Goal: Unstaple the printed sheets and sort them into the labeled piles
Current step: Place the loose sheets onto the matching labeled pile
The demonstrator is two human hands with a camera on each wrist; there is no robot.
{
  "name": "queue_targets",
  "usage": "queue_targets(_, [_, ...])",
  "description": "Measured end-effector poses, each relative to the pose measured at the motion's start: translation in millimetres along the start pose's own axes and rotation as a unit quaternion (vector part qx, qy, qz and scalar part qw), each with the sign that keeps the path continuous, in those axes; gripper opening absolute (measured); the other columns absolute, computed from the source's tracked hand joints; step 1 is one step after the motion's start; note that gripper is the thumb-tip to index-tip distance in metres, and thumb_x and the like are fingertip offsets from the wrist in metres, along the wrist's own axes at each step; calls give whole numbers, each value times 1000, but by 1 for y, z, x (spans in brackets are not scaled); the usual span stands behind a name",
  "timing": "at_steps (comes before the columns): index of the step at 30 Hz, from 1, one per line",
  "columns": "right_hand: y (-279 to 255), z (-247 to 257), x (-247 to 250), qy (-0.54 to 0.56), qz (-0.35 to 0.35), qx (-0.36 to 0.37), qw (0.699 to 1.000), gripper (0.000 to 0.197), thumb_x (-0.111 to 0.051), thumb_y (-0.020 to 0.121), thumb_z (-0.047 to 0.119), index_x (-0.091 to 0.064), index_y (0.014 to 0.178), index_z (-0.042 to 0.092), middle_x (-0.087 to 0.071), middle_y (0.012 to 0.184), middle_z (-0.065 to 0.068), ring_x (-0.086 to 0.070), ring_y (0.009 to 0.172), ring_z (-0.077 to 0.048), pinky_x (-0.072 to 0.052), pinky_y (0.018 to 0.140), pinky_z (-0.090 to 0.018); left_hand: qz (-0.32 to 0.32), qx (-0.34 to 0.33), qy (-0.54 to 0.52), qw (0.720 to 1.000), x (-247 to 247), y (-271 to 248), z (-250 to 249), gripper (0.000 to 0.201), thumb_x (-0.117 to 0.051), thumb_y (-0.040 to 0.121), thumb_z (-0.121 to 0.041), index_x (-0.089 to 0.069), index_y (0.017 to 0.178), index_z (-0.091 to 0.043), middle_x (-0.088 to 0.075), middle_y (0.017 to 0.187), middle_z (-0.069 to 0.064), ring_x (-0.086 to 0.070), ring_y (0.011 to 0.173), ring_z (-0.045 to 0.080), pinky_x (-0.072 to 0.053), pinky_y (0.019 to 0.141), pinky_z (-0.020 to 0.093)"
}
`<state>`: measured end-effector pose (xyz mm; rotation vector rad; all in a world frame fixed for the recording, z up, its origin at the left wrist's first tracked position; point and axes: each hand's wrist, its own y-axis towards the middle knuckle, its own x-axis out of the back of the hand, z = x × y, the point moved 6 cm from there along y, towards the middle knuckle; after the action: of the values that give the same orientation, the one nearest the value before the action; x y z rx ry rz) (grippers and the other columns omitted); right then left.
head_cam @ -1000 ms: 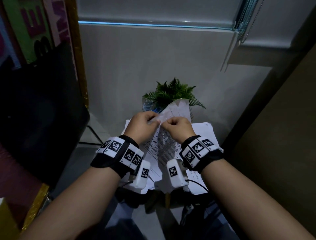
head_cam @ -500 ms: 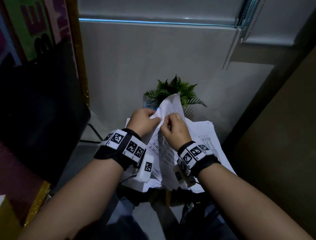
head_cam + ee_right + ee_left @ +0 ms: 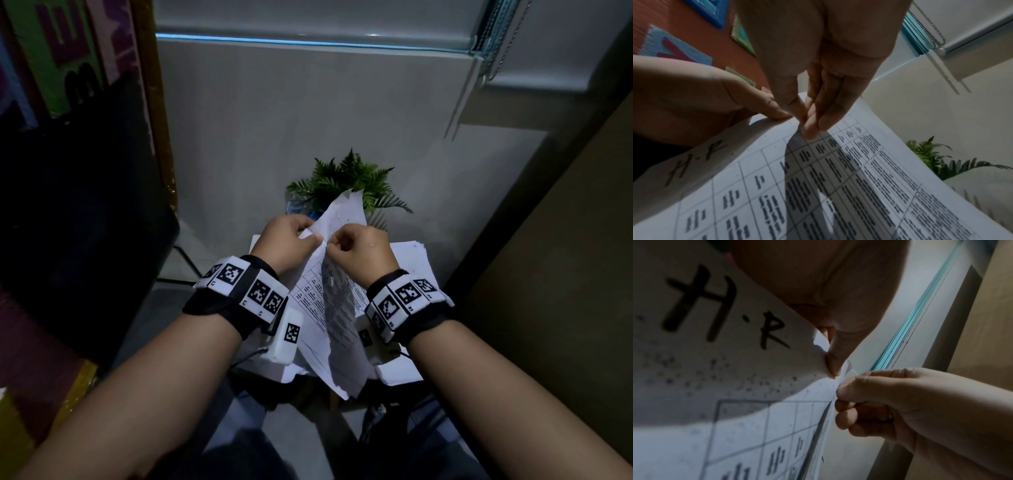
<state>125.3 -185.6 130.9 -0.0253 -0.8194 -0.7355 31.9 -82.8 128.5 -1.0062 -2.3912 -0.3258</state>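
Note:
I hold a set of printed sheets [image 3: 325, 308] with a table and small text up in front of me. The sheet facing the left wrist view carries a handwritten "H.R" [image 3: 725, 313]. My left hand [image 3: 291, 240] pinches the top corner of the sheets [image 3: 830, 369] between thumb and fingers. My right hand [image 3: 359, 250] pinches the same corner from the right, fingertips [image 3: 809, 129] pressed together on the paper. The two hands almost touch. No staple is visible; the fingers hide that spot. The rear sheet's corner [image 3: 346, 205] stands up above the hands.
Below the hands lie stacks of white printed paper [image 3: 411, 260] on a small surface. A green fern-like plant [image 3: 346, 178] stands behind them against a grey wall. A dark chair [image 3: 85, 222] is at the left, a brown panel [image 3: 565, 274] at the right.
The hands have risen slightly and drawn closer on the corner. The right wrist has rolled outward. The rear sheet's corner now stands up higher.

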Motion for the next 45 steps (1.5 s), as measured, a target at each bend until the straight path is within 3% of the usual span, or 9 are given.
queue_targets(5, [2,-1,-8,-14,26,-12,999,13,-63,78,11,-56,67,13,-48,56,11,-48,61,-12,-33,50,-8,-1,3,-9,1000,-3,0,5,30,-62,84,-24,-66,113,-14,-70,107,5,-63,105,20,-49,95,44])
queue_targets(10, [-1,-5,-13,51,-21,-14,998,10,-61,76,10,-56,67,8,-51,58,-1,-43,56,-14,-33,51,-14,-1,31,-33,999,-2,-1,8,50,-60,71,-38,-66,115,-15,-69,111,4,-63,107,18,-49,96,42])
queue_targets(20, [-11,-8,-18,14,-93,77,993,4,-62,73,4,-61,69,2,-58,65,-9,-47,61,-18,-38,59,-28,19,28,12,999,-5,2,3,20,-61,80,-14,-71,97,-12,-71,95,6,-63,89,19,-49,82,32])
queue_targets(24, [-10,-23,-16,138,-39,-72,987,11,-63,75,5,-61,66,10,-55,58,0,-50,58,-16,-46,60,-27,15,23,6,1000,-7,3,3,25,-62,84,-19,-68,107,-10,-70,105,7,-63,100,20,-49,92,35])
queue_targets(27, [-8,-26,-20,239,38,-210,947,21,-57,76,6,-60,55,8,-58,54,-8,-51,52,-20,-48,58,-31,-3,10,8,1000,-9,0,6,36,-60,82,-32,-65,113,-14,-68,110,4,-62,106,20,-48,96,41])
queue_targets(33, [-13,-21,-27,380,132,-347,848,26,-45,84,4,-47,58,8,-41,48,-5,-32,34,-11,-25,41,-20,10,-81,91,992,-10,-7,-1,11,-57,87,-32,-59,96,-26,-67,92,-1,-61,90,21,-51,83,41])
queue_targets(37, [-11,-26,-27,347,91,-294,886,25,-55,81,4,-51,56,8,-46,52,-8,-37,41,-14,-29,46,-24,36,-94,104,989,-9,-9,-7,3,-58,84,-31,-57,85,-28,-66,86,-1,-62,88,22,-51,81,40])
queue_targets(40, [-11,-23,-21,281,13,-191,940,27,-63,80,2,-52,57,11,-49,50,-4,-44,43,-13,-40,48,-22,57,-45,24,997,-7,-7,-6,24,-62,76,-37,-65,85,-15,-67,83,4,-59,78,18,-48,77,36])
queue_targets(45, [-15,-18,-21,249,-20,-108,962,22,-61,79,3,-55,64,17,-47,58,2,-49,60,-20,-47,61,-31,59,23,-22,998,-5,-8,-1,18,-59,90,-24,-68,84,-9,-63,68,1,-54,60,13,-41,59,25])
